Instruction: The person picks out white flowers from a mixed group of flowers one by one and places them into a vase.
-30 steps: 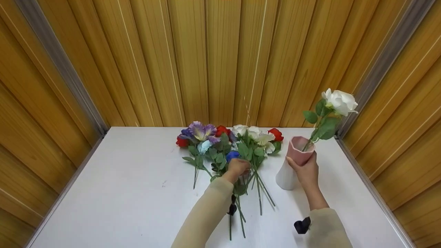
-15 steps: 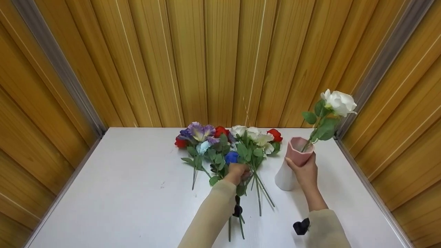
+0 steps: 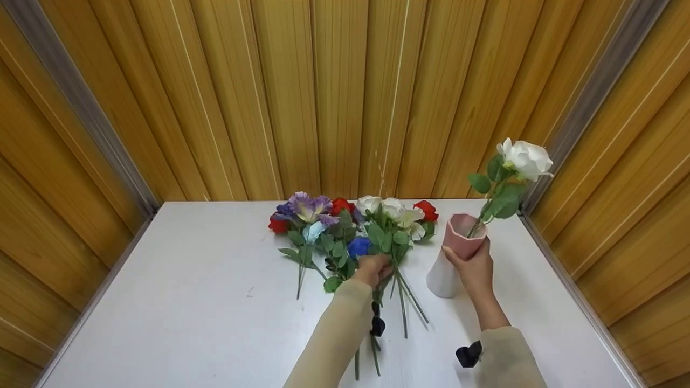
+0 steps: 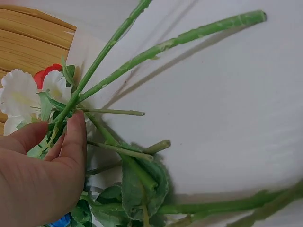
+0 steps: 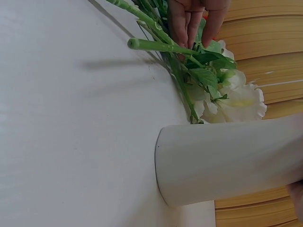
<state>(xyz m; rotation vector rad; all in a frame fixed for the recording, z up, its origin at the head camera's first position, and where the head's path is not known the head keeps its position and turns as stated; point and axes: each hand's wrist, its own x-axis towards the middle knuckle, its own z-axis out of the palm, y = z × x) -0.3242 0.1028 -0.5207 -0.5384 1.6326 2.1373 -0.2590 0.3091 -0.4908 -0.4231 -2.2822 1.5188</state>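
Observation:
My left hand point(image 3: 373, 269) reaches down among the stems of several artificial flowers on the white table point(image 3: 178, 302). In the left wrist view its thumb and fingers stand apart on either side of crossing green stems point(image 4: 104, 54). A blue rose point(image 3: 359, 246) lies just beyond that hand, white flowers point(image 3: 399, 211) slightly further back. On the right, my right hand point(image 3: 474, 269) grips a pink-and-white vase point(image 3: 463, 242) near its pink top. The vase stands tilted, its foot near or on the table. One white rose point(image 3: 525, 159) leans out of its mouth.
Purple flowers point(image 3: 311, 206), a light blue flower point(image 3: 313, 232) and a red flower point(image 3: 427, 210) lie in the same pile. Loose stem ends point(image 3: 375, 358) point toward me. Wooden-looking panels point(image 3: 345, 97) enclose the back and sides.
My left hand has moved slightly right and toward the white flowers' stems, off the blue rose, which now shows more. The right hand keeps its grip on the vase. The head view has shifted slightly.

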